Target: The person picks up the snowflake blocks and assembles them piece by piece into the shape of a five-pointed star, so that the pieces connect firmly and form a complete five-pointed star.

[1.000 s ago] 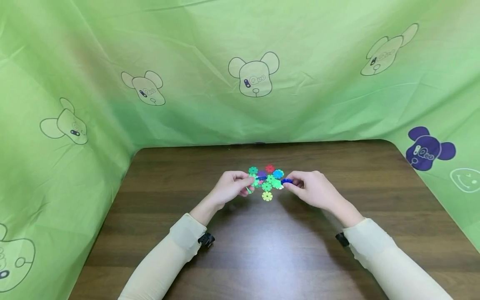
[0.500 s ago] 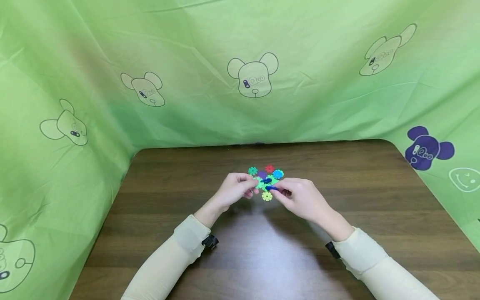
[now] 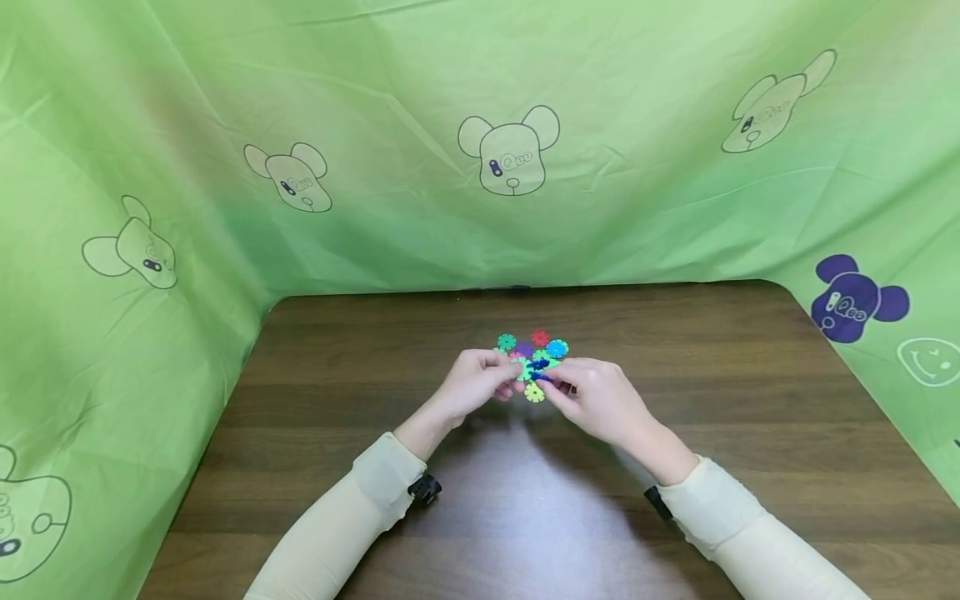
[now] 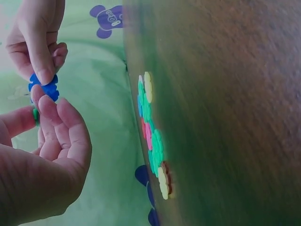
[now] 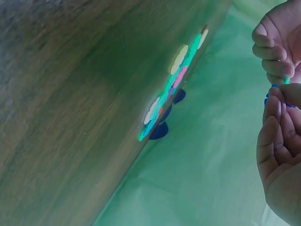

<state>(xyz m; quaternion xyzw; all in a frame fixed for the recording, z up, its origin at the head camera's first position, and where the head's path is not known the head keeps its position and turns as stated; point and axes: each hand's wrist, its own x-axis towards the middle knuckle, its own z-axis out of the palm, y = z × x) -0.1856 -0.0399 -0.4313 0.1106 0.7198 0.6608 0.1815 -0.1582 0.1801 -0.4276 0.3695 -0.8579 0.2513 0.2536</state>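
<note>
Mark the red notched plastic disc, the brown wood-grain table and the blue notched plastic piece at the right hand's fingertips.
Red notched plastic disc (image 3: pixel 540 337): head view, middle of its face.
Brown wood-grain table (image 3: pixel 487 542): head view, near part of top.
Blue notched plastic piece (image 4: pixel 49 90): left wrist view, exposed face.

A green cloth (image 3: pixel 390 242) with soft folds and creases hangs across the top and down both sides of the frame. Outlined animal heads are printed on it: a round-eared head (image 3: pixel 512 171) at upper centre, a smaller head (image 3: pixel 298 187) to its left, a tilted head (image 3: pixel 142 250) at the left edge, a cropped head (image 3: pixel 33 533) at lower left and a slanted head (image 3: pixel 772 108) at upper right. A solid purple head (image 3: pixel 847 304) sits right of centre, above a white smiley outline (image 3: pixel 928 361). Below spreads a brown wood-grain counter (image 3: pixel 352 350), its far corners rounded, a pale sheen at lower centre.
</note>
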